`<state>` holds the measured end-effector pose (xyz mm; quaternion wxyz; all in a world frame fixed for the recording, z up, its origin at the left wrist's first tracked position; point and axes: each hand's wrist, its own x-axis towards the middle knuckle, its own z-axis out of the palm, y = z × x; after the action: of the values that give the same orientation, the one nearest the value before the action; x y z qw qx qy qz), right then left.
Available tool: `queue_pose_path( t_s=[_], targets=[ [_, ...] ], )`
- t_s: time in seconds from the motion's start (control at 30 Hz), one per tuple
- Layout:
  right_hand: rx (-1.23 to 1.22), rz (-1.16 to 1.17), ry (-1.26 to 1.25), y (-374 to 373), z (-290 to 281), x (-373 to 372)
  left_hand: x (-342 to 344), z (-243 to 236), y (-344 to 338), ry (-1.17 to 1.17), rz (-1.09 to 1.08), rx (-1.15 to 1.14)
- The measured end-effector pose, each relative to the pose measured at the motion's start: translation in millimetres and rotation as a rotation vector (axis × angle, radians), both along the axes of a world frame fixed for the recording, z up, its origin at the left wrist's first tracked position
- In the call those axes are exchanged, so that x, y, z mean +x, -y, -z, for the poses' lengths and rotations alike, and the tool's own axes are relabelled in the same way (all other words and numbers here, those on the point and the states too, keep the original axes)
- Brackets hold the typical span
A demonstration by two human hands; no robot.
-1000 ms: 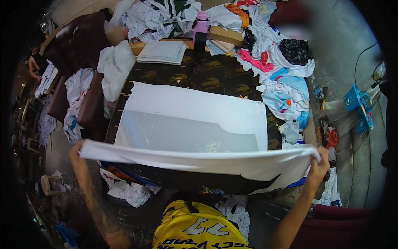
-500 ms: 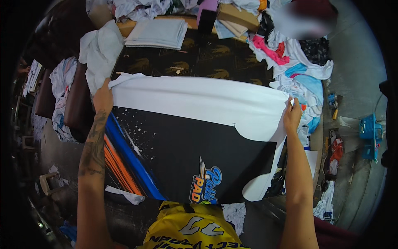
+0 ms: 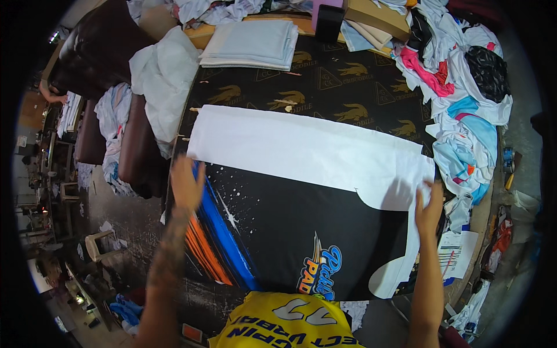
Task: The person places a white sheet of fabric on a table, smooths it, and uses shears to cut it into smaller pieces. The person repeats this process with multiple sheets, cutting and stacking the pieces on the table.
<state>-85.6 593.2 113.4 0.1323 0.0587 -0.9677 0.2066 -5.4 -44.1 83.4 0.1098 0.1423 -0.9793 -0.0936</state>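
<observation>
A large printed fabric panel (image 3: 278, 214) lies over the dark board in front of me. It is black with blue and orange streaks, white specks and a colourful logo, and has a wide white border (image 3: 301, 145) along its far side. At its left edge is my left hand (image 3: 188, 182), fingers apart and slightly blurred, holding nothing. My right hand (image 3: 428, 209) is by the white right edge, its fingers spread and bent, with no cloth pinched between them. Whether either hand touches the fabric I cannot tell.
The black board (image 3: 331, 87) bears gold crocodile prints. Folded pale cloth (image 3: 249, 43) lies at its far edge, beside a cardboard box (image 3: 380, 17). Mixed fabric pieces (image 3: 464, 136) heap along the right. Brown padded seats (image 3: 142, 148) and white sheeting (image 3: 165, 75) stand left.
Both hands have let go of the fabric's far corners and come nearer to me. The white border now lies flatter on the board. My view has shifted to the left.
</observation>
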Motion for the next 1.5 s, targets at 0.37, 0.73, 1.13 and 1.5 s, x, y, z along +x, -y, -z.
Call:
queue_pose_path(
  t_s=[0.37,0.73,1.13,1.5],
  targets=[
    [-0.523,0.359,1.481,-56,106,467,466,151,-17,-0.016,-1.589,0.905],
    [-0.545,0.531,0.986,-107,334,422,410,424,-149,-0.429,-0.838,2.090],
    [-1.232,0.350,0.106,-53,-64,484,444,-6,-53,-0.668,-0.486,1.136],
    [-0.368,0.025,0.244,-84,-164,155,12,-24,26,0.099,-0.213,0.899]
  ],
)
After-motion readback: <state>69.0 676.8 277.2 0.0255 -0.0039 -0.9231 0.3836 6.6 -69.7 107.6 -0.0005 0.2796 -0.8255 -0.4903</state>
